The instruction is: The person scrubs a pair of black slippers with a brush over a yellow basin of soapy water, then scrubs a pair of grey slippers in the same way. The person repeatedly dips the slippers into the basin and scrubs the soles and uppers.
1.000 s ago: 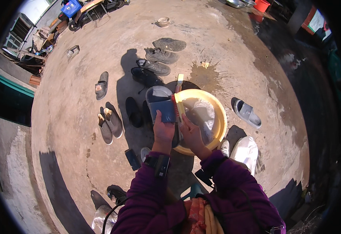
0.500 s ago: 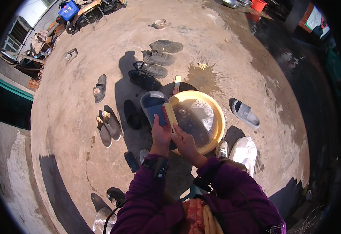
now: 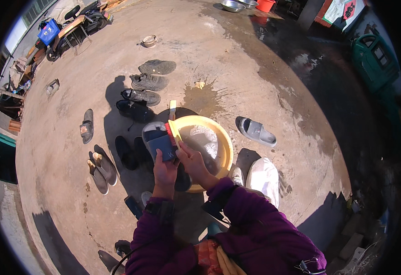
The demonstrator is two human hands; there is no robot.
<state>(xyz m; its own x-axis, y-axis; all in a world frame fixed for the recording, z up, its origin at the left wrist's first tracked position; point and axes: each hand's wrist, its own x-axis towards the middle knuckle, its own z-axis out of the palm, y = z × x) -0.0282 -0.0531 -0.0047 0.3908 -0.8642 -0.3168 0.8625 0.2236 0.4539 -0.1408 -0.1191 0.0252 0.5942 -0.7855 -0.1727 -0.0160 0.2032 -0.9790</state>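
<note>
My left hand [image 3: 164, 170] grips a grey-blue slide sandal [image 3: 160, 145] by its near end, with the toe pointing away from me. In my right hand [image 3: 193, 164] is a scrubbing brush [image 3: 176, 134] with a pale yellow back and red bristles. The bristles press on the right edge of the slide, beside the strap. Just right of both hands stands a yellow basin [image 3: 227, 170] of sudsy water. A second brush [image 3: 172, 108] with a pale handle lies behind the basin's far left rim.
A row of dark shoes [image 3: 146, 82] stands beyond my hands. Left are brown slip-ons [image 3: 103, 168] and a single slide [image 3: 87, 126]; a grey slide [image 3: 256, 131] lies right of the basin. Near my feet are a white bag [image 3: 263, 179] and a phone-like dark object [image 3: 133, 207].
My view has turned to the right, so the scene sits further left. The brush has shifted slightly toward the slide's toe end. Both hands keep their holds.
</note>
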